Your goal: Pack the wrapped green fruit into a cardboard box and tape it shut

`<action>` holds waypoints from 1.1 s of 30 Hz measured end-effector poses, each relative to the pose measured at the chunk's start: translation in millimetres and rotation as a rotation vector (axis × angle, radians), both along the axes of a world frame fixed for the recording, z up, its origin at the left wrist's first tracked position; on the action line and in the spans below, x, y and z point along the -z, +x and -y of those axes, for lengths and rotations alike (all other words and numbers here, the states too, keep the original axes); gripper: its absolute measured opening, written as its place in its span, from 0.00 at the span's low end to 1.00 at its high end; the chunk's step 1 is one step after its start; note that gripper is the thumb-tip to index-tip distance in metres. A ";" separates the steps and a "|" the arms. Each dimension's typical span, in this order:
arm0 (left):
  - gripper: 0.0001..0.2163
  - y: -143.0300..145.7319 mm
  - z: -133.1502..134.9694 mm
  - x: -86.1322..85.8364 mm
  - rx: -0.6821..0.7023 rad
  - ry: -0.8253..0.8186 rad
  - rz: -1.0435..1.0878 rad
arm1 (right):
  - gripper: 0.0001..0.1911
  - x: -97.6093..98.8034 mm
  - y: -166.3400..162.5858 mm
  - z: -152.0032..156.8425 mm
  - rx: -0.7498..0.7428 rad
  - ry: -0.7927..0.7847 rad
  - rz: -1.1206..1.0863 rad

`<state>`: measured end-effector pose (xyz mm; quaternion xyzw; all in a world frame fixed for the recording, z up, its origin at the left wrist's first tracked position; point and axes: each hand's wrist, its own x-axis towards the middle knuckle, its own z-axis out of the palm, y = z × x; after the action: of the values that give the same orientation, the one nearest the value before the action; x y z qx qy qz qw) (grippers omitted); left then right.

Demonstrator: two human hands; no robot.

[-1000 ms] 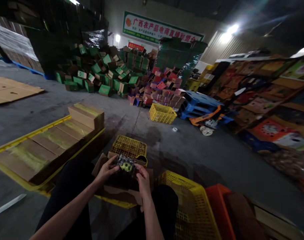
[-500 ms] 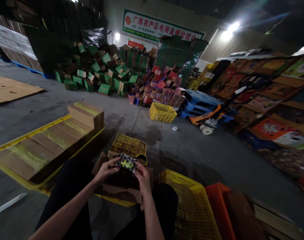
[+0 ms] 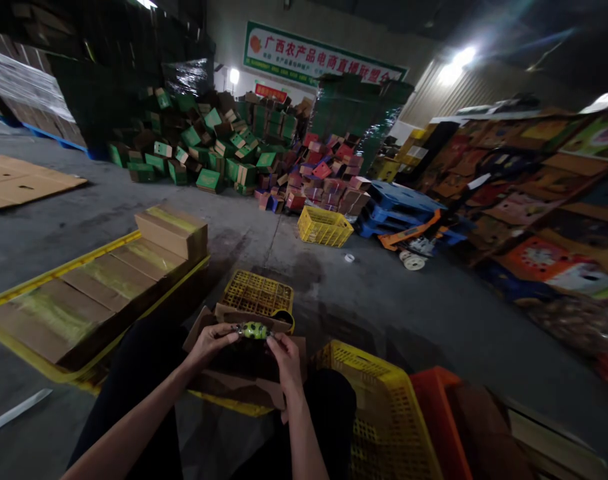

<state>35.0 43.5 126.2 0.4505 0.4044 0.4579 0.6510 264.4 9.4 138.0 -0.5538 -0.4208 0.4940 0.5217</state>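
Note:
Between my two hands is a small yellow-green item in clear, dark-spotted wrap (image 3: 255, 330); its exact kind is too small to make out. My left hand (image 3: 211, 343) pinches the wrap's left end, and my right hand (image 3: 285, 355) grips its right end. Both hands hold it over an open cardboard box (image 3: 244, 387) with raised flaps. The inside of that box is dark. Under the box a yellow crate edge shows.
A yellow crate (image 3: 99, 250) with taped cartons (image 3: 94, 280) stands left. Another yellow crate (image 3: 384, 373) and an orange crate (image 3: 437, 393) sit right. Ahead are an upturned yellow crate (image 3: 259, 291), a yellow crate (image 3: 325, 227), and a pallet jack (image 3: 414, 233).
The wrap was spread wide and shiny around the yellow-green item. Now it is drawn into a narrow roll with its ends gathered in my fingers. Both hands stay in nearly the same place.

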 end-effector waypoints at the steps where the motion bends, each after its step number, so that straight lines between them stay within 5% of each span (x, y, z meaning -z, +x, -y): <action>1: 0.20 -0.3 0.6 -1.1 0.020 0.006 0.001 | 0.14 0.8 0.6 0.1 0.000 -0.001 -0.011; 12: 0.15 -1.1 -1.3 -0.8 -0.204 0.135 -0.108 | 0.17 -11.7 -8.8 2.8 -0.078 0.057 0.081; 17: 0.18 -1.0 3.2 -5.9 -0.045 0.079 -0.077 | 0.23 -19.8 -9.8 4.9 -0.099 0.066 0.198; 29: 0.21 4.0 -2.5 12.7 -0.072 0.038 -0.080 | 0.25 -12.7 -6.6 1.4 -0.065 0.094 0.251; 33: 0.26 6.0 -0.6 14.8 0.015 -0.052 0.064 | 0.24 -5.9 -3.4 -0.2 -0.003 0.083 0.196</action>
<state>41.0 44.0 111.4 0.4214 0.3917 0.4564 0.6787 261.0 9.5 143.9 -0.5768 -0.4907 0.4203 0.4999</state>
